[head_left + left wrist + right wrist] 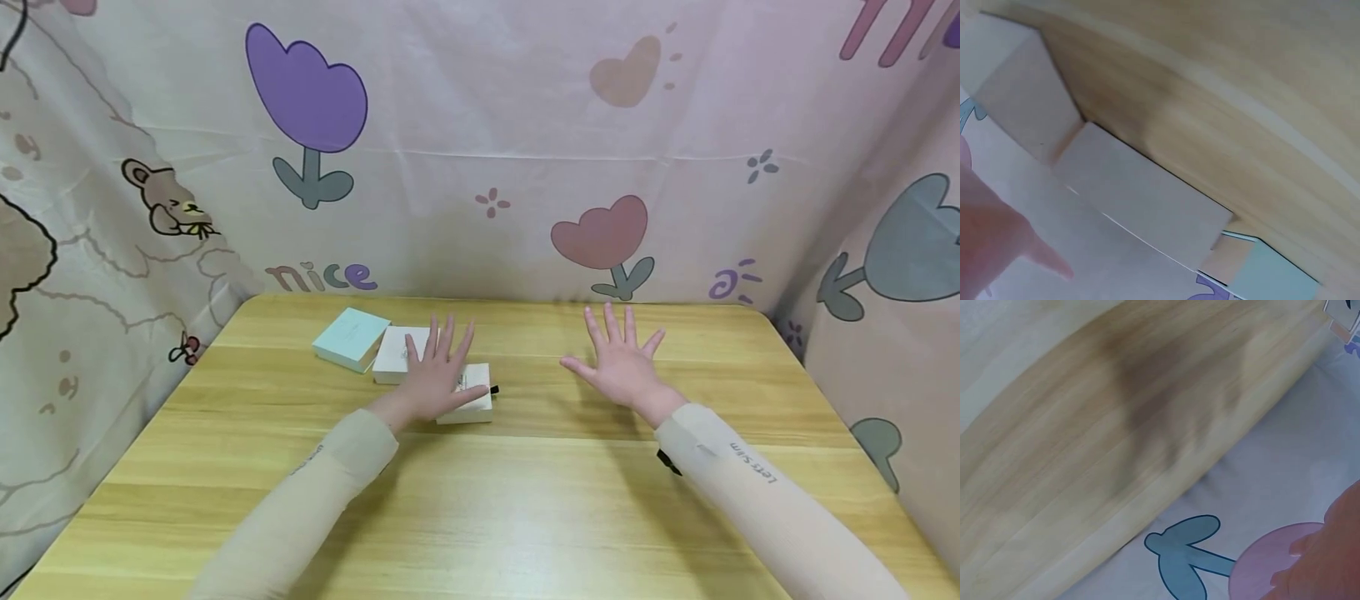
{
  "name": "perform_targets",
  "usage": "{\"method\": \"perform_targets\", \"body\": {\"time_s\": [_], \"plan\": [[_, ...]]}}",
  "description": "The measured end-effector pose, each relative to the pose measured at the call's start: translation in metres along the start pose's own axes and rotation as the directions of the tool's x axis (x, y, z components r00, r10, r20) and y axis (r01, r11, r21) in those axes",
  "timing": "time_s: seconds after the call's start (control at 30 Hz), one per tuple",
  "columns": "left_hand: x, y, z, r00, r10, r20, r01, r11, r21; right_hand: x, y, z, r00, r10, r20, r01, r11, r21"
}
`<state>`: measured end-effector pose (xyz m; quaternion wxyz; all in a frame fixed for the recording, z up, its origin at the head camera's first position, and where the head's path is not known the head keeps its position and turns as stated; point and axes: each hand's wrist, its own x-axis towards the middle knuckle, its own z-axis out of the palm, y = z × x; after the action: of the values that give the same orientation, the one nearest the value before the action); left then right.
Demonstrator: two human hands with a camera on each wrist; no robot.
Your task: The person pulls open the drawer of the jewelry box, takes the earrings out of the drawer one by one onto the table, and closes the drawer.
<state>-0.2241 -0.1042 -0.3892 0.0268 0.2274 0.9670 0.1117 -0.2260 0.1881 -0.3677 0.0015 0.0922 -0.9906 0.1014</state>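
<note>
My left hand [433,379], fingers spread, hovers over two white boxes in the head view. It partly covers the middle white box [390,354] and the nearer white box [476,408], which has a small black tab on its right side. A pale mint box [351,337] lies at the far left of this row. In the left wrist view the white box [1141,194] sits between the other two, with the hand [991,237] off to the side. To the right, my right hand [622,367] is held above the table with fingers spread and nothing in it.
The wooden table [525,517] reaches back to a printed cloth [465,108] with flowers, hearts and the word "nice". More cloth hangs at both sides. A black piece [669,462] shows under the right sleeve.
</note>
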Motion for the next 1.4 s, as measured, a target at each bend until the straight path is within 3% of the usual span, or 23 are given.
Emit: {"method": "perform_targets", "body": {"time_s": [0.23,0.43,1.07,1.3,1.4], "plan": [[-0.012,-0.004,0.008,0.991,0.087,0.106,-0.099,0.989,0.114,0.0,0.002,0.001,1.0,0.0,-0.006,0.0,1.0,-0.027],[-0.008,0.001,0.017,0.98,0.086,0.182,-0.108,0.988,0.112,0.0,0.003,0.003,1.0,0.0,-0.002,0.0,1.0,-0.005],[0.031,0.038,0.023,0.97,0.106,0.218,-0.13,0.986,0.1,-0.006,0.01,0.005,1.0,0.023,0.008,-0.023,1.0,-0.003],[0.032,0.038,0.021,0.977,0.134,0.168,-0.136,0.991,0.005,-0.007,0.015,0.005,1.0,0.022,-0.002,-0.022,1.0,-0.008],[0.027,0.032,0.016,0.98,0.145,0.134,-0.147,0.989,0.007,-0.008,0.018,0.004,1.0,0.012,-0.012,-0.012,1.0,-0.021]]}}
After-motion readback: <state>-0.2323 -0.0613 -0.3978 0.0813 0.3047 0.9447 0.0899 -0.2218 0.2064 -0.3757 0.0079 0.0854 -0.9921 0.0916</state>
